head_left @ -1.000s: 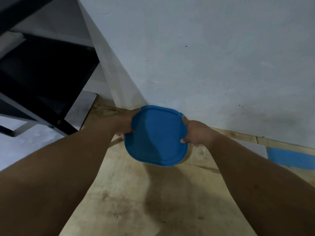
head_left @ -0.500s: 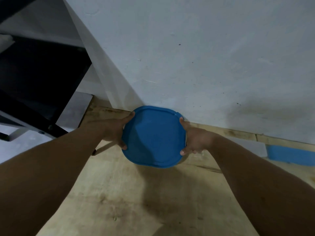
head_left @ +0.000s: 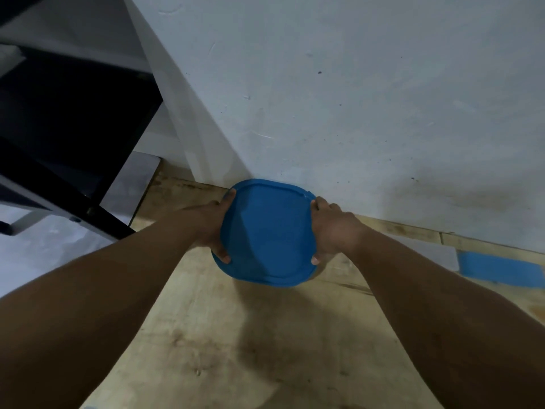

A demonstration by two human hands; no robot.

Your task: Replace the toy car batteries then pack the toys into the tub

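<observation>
Two sets of fingers clamp the opposite edges of a rounded-square blue plastic lid. On the left hand the thumb hooks over the lid's far left corner and a fingertip shows at the near left edge, with the rest of the fingers tucked out of sight under the rim. On the right hand the fingers curl over the right edge, one tip at the far corner beside a small tab and another at the near corner, the knuckles bent and the back of the hand facing the camera. Both bare forearms reach forward from the lower corners of the view toward the lid. The lid is tilted, its near edge lower than its far edge, and it covers whatever sits beneath it; only a thin pale sliver shows under its near right edge, too little to tell whether that is the tub. The lid sits over a pale, stained wooden board surface, close to the foot of a scuffed white wall, and casts a dark shadow on the board toward the camera. A strip of blue tape lies on the board well to the right. A black metal frame stands at the left, beyond the board's edge
</observation>
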